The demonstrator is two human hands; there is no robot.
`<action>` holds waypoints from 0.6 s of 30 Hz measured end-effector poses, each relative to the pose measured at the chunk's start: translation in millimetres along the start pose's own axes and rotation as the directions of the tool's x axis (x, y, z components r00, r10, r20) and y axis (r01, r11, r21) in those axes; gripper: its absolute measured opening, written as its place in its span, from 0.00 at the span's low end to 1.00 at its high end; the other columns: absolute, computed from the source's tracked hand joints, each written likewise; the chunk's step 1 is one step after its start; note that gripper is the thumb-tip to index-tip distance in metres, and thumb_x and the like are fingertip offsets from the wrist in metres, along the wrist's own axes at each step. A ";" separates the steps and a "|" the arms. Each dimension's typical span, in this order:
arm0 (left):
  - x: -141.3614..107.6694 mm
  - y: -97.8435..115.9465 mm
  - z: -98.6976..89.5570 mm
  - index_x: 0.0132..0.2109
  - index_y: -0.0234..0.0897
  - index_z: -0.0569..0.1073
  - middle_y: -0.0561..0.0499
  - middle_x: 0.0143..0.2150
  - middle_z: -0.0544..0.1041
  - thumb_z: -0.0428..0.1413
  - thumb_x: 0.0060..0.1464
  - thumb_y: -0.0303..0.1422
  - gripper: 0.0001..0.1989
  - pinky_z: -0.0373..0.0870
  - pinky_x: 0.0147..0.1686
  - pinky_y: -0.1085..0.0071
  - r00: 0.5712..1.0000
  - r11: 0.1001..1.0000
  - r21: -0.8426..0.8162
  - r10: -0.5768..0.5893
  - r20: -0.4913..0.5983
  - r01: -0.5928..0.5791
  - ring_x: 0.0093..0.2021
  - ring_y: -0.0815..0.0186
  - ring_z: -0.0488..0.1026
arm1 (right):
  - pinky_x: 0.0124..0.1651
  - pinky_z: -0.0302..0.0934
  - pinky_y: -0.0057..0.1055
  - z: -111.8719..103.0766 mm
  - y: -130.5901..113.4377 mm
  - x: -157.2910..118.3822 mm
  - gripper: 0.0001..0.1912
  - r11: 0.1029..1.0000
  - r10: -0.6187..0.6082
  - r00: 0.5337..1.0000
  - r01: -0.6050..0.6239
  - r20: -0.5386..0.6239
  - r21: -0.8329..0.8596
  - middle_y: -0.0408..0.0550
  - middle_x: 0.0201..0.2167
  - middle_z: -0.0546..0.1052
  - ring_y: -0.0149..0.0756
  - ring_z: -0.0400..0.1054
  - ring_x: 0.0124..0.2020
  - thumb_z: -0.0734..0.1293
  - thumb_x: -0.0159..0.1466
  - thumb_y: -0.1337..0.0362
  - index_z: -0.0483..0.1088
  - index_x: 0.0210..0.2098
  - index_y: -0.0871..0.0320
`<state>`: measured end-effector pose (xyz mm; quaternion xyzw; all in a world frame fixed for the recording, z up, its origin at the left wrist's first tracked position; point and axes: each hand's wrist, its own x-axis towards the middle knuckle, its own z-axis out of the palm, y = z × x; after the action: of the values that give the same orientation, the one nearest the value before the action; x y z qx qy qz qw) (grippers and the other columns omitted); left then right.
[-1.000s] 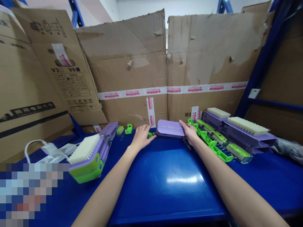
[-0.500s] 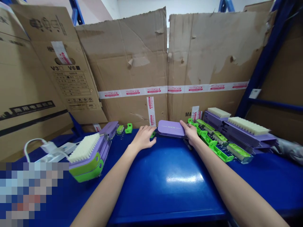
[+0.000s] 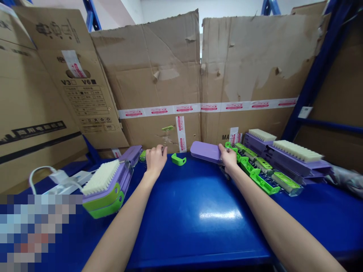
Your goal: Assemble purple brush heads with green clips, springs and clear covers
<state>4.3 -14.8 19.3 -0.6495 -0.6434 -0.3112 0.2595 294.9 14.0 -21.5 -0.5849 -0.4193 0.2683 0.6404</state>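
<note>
My right hand (image 3: 228, 158) grips the right end of a flat purple part (image 3: 206, 151), held just above the blue table (image 3: 198, 226). A dark thin item shows beneath that hand. My left hand (image 3: 155, 160) is closed near the back of the table, its fingers curled round something dark and small that I cannot make out. Between the hands a bright green bracket (image 3: 178, 160) lies on the table. Above and right of my left hand, a small green piece with clear material (image 3: 167, 128) appears in mid-air before the cardboard, blurred.
Green brackets (image 3: 262, 181) and clear-sided green parts (image 3: 286, 181) line the right, beside purple units with cream bristles (image 3: 297, 150). At left are a bristled purple unit (image 3: 103, 189) and a white power strip (image 3: 69, 183). Cardboard (image 3: 159, 83) stands behind.
My left hand has moved left and closed. The green bracket that was by its fingers now lies apart from it. A green piece has appeared in the air; the purple part has tilted slightly.
</note>
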 end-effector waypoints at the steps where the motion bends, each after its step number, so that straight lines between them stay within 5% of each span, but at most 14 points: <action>1: -0.2 1.0 0.3 0.41 0.31 0.74 0.40 0.33 0.78 0.43 0.62 0.39 0.19 0.60 0.40 0.62 1.000 1.000 -0.005 -0.018 -0.005 0.018 0.36 0.54 0.74 | 0.27 0.61 0.27 1.4 -1.0 -0.9 0.17 1.000 -0.002 1.000 0.002 -0.013 -0.018 0.44 0.23 0.72 0.36 0.68 0.28 0.64 0.55 0.48 0.66 0.32 0.56; 4: -1.9 7.9 0.9 0.43 0.31 0.73 0.40 0.33 0.78 0.42 0.62 0.39 0.19 0.60 0.39 0.62 1.000 1.000 -0.020 0.023 -0.012 -0.023 0.36 0.55 0.74 | 0.28 0.64 0.27 7.9 -10.0 -9.7 0.14 0.998 0.062 0.998 -0.062 -0.006 0.006 0.44 0.24 0.73 0.36 0.70 0.28 0.65 0.56 0.52 0.66 0.35 0.56; 9: -5.1 17.7 1.6 0.45 0.31 0.72 0.39 0.37 0.78 0.43 0.63 0.36 0.17 0.59 0.40 0.62 0.983 0.982 -0.041 0.182 -0.036 -0.183 0.39 0.55 0.73 | 0.25 0.68 0.30 17.2 -30.3 -33.2 0.13 0.972 0.204 0.959 -0.223 0.198 0.078 0.44 0.24 0.73 0.34 0.70 0.24 0.66 0.58 0.60 0.65 0.41 0.58; 15: -7.6 20.8 3.2 0.49 0.32 0.70 0.42 0.42 0.77 0.45 0.62 0.33 0.14 0.61 0.41 0.63 0.939 0.934 -0.100 0.342 -0.035 -0.343 0.42 0.56 0.71 | 0.18 0.65 0.30 19.4 -40.1 -49.0 0.21 0.968 0.086 0.938 0.003 0.337 -0.253 0.46 0.18 0.72 0.38 0.69 0.18 0.68 0.57 0.57 0.67 0.46 0.63; 18: -8.4 22.5 4.3 0.50 0.32 0.69 0.42 0.42 0.77 0.45 0.62 0.33 0.15 0.61 0.41 0.63 0.923 0.914 -0.125 0.383 -0.044 -0.385 0.43 0.56 0.70 | 0.19 0.66 0.31 19.8 -40.9 -48.8 0.24 0.977 0.166 0.903 -0.095 0.396 -0.193 0.46 0.16 0.71 0.39 0.70 0.18 0.65 0.61 0.54 0.65 0.49 0.65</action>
<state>27.2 -18.1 11.6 -0.7758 -0.4793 -0.3016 0.2782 247.4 -23.3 6.7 -0.5947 -0.5252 0.3908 0.4666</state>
